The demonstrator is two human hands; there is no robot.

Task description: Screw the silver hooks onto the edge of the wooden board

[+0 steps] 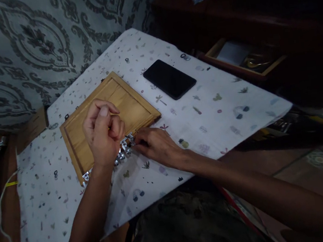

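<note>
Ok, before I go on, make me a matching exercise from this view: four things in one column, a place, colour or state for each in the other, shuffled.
Things
1. Wooden panel
2. Flat device
3. Left hand
4. Right hand

Descriptions
A. Black, lying on the patterned cloth, apart from the panel
B. At the metal pieces along the panel's near edge
C. Yellowish-brown, with a framed border
D. Curled, seen in front of the panel's face

Right pairs: 1-C, 2-A, 3-D, 4-B
</note>
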